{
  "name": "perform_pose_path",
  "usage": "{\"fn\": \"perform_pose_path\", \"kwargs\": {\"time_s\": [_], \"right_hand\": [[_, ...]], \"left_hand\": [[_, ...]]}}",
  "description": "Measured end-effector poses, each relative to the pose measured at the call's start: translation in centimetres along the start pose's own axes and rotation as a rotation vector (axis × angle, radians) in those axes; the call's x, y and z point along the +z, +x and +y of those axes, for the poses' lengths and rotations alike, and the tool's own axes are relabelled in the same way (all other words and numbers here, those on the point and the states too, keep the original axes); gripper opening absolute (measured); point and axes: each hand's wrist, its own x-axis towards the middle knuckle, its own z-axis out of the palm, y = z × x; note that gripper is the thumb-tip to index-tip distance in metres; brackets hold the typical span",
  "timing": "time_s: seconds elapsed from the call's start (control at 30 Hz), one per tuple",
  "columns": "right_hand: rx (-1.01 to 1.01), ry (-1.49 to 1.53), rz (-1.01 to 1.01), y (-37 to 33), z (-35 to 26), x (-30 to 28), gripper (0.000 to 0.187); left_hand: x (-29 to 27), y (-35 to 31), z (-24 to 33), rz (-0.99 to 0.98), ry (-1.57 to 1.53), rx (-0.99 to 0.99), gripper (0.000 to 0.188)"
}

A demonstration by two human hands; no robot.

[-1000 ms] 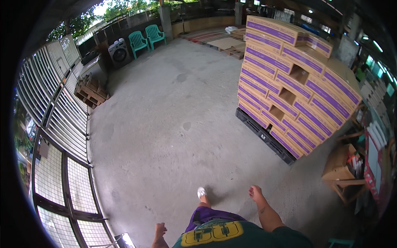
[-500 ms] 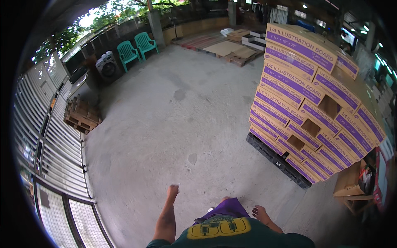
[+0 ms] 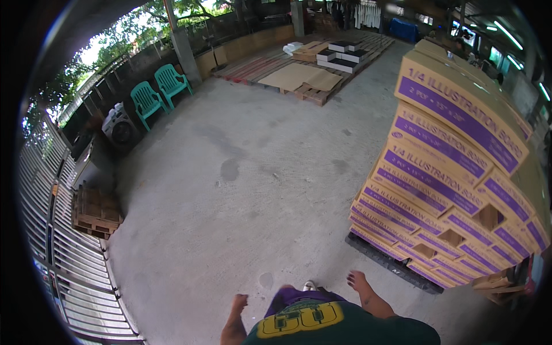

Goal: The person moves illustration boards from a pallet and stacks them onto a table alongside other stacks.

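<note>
My left hand (image 3: pixel 240 302) swings low over the concrete floor (image 3: pixel 230 241), with its fingers curled closed. Whatever they may hold is too small to make out. On the other side of my body, my right hand (image 3: pixel 357 280) hangs with the fingers apart and holds nothing. It is nearest to a tall stack of brown cartons (image 3: pixel 425 138) with purple bands, standing on a black pallet (image 3: pixel 374 256). No hand touches the stack.
Wooden pallets (image 3: pixel 310 95) at the back carry flat cardboard and black-and-white boxes (image 3: pixel 342 57). Two green plastic chairs (image 3: pixel 147 103) and a washing machine (image 3: pixel 122 127) line the far left. Small wooden pallets (image 3: pixel 95 210) are stacked by the metal gate (image 3: pixel 86 264).
I have walked forward, so the carton stack and the back pallets look nearer. My left hand has swung back toward my body; the right has moved slightly forward.
</note>
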Motion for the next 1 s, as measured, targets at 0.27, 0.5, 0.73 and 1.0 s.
{"fn": "perform_pose_path", "kwargs": {"time_s": [0.27,0.5,0.73,1.0], "right_hand": [[-0.212,-0.074,-0.169,10.3,-22.3,24.4,0.027],[0.065,0.152,0.115,20.3,-27.3,24.9,0.026],[0.004,0.331,0.184,28.1,-37.0,26.8,0.027],[0.059,0.415,0.317,44.0,-68.4,29.9,0.02]], "left_hand": [[-8.3,13.1,14.5,0.116,-0.046,-0.331,0.029],[-9.0,39.7,50.4,0.083,0.199,0.234,0.031],[5.0,56.3,91.7,0.035,0.316,0.724,0.036],[20.2,64.0,111.2,-0.331,0.544,0.451,0.04]]}}
